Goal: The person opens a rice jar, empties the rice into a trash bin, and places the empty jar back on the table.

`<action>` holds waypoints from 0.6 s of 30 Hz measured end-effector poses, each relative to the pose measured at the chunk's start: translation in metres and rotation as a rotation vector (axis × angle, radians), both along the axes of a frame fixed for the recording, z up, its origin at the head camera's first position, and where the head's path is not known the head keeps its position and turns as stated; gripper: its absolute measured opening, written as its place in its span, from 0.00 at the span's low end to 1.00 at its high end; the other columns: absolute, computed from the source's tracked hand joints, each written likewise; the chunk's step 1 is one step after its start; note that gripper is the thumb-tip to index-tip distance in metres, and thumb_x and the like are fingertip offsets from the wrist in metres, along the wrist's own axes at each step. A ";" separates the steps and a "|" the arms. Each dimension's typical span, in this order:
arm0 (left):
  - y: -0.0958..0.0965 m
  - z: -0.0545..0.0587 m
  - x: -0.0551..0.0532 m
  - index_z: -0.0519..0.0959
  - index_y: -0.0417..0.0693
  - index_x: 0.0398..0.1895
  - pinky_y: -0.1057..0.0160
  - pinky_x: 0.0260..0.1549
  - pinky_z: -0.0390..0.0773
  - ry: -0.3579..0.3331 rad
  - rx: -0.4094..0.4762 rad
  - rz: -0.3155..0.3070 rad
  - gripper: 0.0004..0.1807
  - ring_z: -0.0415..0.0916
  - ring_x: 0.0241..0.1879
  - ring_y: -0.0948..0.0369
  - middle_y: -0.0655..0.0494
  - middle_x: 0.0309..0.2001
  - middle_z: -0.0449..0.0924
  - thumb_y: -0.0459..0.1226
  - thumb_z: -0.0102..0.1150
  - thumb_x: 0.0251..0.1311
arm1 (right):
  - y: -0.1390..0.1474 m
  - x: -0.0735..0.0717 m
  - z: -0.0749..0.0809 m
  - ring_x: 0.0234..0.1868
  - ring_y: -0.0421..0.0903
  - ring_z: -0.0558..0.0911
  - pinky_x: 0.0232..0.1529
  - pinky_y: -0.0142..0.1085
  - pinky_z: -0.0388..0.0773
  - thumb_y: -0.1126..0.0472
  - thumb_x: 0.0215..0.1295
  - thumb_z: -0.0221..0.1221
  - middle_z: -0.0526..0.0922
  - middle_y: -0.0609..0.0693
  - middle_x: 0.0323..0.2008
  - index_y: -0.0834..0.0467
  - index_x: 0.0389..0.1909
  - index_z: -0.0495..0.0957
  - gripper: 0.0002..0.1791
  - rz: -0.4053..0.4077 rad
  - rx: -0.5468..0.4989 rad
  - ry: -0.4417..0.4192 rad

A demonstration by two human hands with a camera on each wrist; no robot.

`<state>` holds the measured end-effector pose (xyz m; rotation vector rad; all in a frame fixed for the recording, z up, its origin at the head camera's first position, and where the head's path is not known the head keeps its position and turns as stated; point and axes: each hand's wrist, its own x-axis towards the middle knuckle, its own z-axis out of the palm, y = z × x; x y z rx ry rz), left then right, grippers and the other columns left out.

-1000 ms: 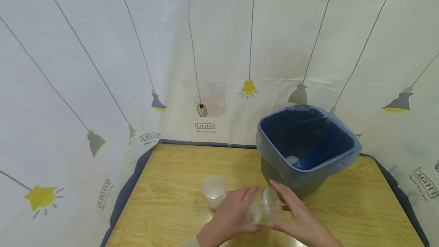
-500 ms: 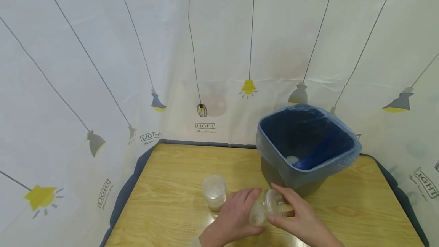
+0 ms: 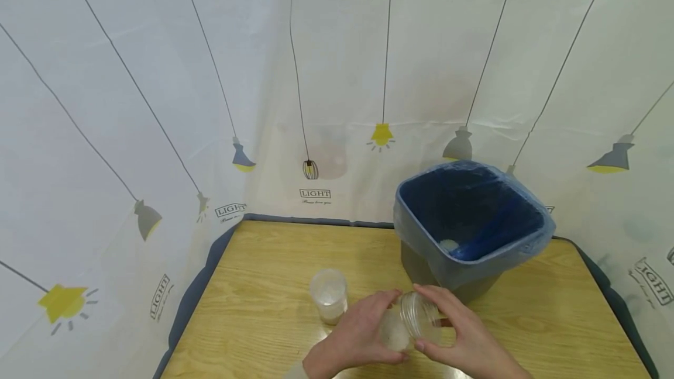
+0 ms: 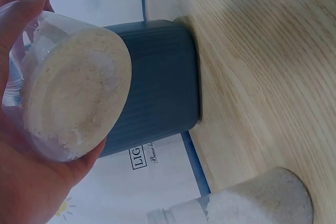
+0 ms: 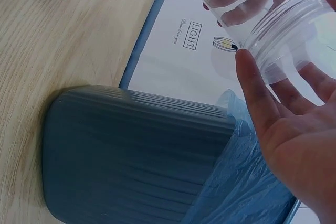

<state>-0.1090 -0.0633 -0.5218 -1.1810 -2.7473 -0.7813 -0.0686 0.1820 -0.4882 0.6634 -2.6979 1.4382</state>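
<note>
My left hand [image 3: 358,329] grips the body of a clear plastic jar [image 3: 395,329], tilted toward the right above the table. In the left wrist view, off-white, powdery stuff [image 4: 79,90] shows through the jar's base. The threaded neck [image 3: 415,312] faces my right hand [image 3: 463,332], whose thumb and fingers hold the clear lid [image 5: 315,45] at that end. A second clear jar [image 3: 329,297] with whitish contents stands upright on the table, just left of my left hand.
A grey-blue bin [image 3: 421,262] with a blue plastic liner [image 3: 474,259] stands behind my right hand. Inside lies a pale round thing [image 3: 449,245]. The wooden table [image 3: 253,309] meets a white cloth [image 3: 337,75] printed with lamps at its back and sides.
The lid end has turned and shifted slightly right in my right hand, and more of the threaded neck shows. Both hands stay at nearly the same place; the second jar has not moved.
</note>
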 end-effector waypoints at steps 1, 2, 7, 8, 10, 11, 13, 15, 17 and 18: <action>0.000 0.000 0.000 0.66 0.49 0.73 0.66 0.52 0.79 0.002 0.002 0.000 0.54 0.77 0.54 0.66 0.58 0.58 0.79 0.61 0.78 0.46 | 0.000 0.000 0.000 0.59 0.48 0.77 0.43 0.35 0.84 0.50 0.61 0.74 0.73 0.51 0.67 0.41 0.74 0.67 0.41 -0.001 0.003 0.003; 0.000 0.000 0.000 0.66 0.49 0.73 0.66 0.52 0.79 0.003 0.006 0.000 0.54 0.77 0.54 0.66 0.58 0.58 0.79 0.61 0.78 0.46 | 0.000 0.000 0.000 0.59 0.48 0.77 0.44 0.35 0.83 0.50 0.61 0.74 0.73 0.51 0.67 0.40 0.74 0.67 0.41 -0.002 0.004 0.005; -0.001 -0.003 0.000 0.65 0.49 0.73 0.67 0.51 0.78 0.040 0.059 0.004 0.54 0.77 0.54 0.66 0.59 0.59 0.78 0.61 0.78 0.45 | 0.001 0.001 -0.001 0.60 0.42 0.76 0.46 0.36 0.83 0.50 0.58 0.76 0.73 0.50 0.68 0.41 0.75 0.67 0.44 -0.016 0.000 0.071; -0.001 -0.004 0.000 0.65 0.49 0.73 0.68 0.51 0.78 0.057 0.080 0.005 0.54 0.77 0.54 0.66 0.59 0.59 0.78 0.60 0.79 0.45 | 0.002 0.001 -0.001 0.60 0.41 0.76 0.47 0.36 0.84 0.51 0.57 0.76 0.73 0.49 0.68 0.42 0.75 0.67 0.44 -0.017 -0.006 0.089; -0.001 -0.006 0.000 0.65 0.49 0.73 0.68 0.52 0.78 0.084 0.137 0.005 0.55 0.77 0.54 0.66 0.58 0.59 0.78 0.59 0.81 0.43 | 0.005 0.002 -0.002 0.61 0.37 0.74 0.47 0.37 0.84 0.53 0.56 0.78 0.73 0.48 0.68 0.43 0.75 0.68 0.46 -0.014 -0.028 0.117; -0.001 -0.006 0.000 0.65 0.49 0.73 0.68 0.53 0.77 0.089 0.168 0.007 0.56 0.77 0.55 0.65 0.58 0.59 0.78 0.58 0.82 0.42 | 0.006 0.002 -0.003 0.62 0.36 0.73 0.48 0.37 0.84 0.55 0.55 0.78 0.73 0.47 0.68 0.44 0.75 0.68 0.46 -0.011 -0.044 0.125; -0.001 -0.008 -0.001 0.65 0.49 0.73 0.67 0.54 0.77 0.085 0.237 0.009 0.57 0.77 0.56 0.64 0.56 0.59 0.78 0.56 0.84 0.40 | 0.011 0.003 -0.005 0.63 0.32 0.71 0.48 0.36 0.84 0.59 0.55 0.78 0.72 0.46 0.68 0.46 0.75 0.67 0.46 -0.007 -0.079 0.119; -0.002 -0.009 -0.002 0.65 0.49 0.72 0.65 0.55 0.78 0.077 0.300 0.012 0.58 0.77 0.57 0.63 0.55 0.60 0.78 0.55 0.86 0.37 | 0.016 0.004 -0.007 0.64 0.29 0.70 0.48 0.36 0.84 0.62 0.56 0.77 0.72 0.44 0.69 0.47 0.75 0.67 0.46 -0.005 -0.104 0.110; -0.002 -0.010 -0.003 0.66 0.48 0.71 0.63 0.55 0.79 0.076 0.347 0.019 0.59 0.78 0.57 0.61 0.55 0.60 0.78 0.53 0.88 0.34 | 0.022 0.005 -0.011 0.64 0.28 0.70 0.48 0.35 0.84 0.64 0.57 0.75 0.71 0.44 0.69 0.49 0.76 0.66 0.46 -0.002 -0.123 0.093; -0.003 -0.011 -0.003 0.66 0.47 0.71 0.62 0.55 0.79 0.077 0.367 0.025 0.60 0.78 0.56 0.61 0.55 0.60 0.78 0.53 0.89 0.32 | 0.025 0.006 -0.012 0.63 0.27 0.70 0.47 0.35 0.84 0.64 0.58 0.75 0.71 0.43 0.69 0.50 0.76 0.66 0.45 -0.005 -0.118 0.084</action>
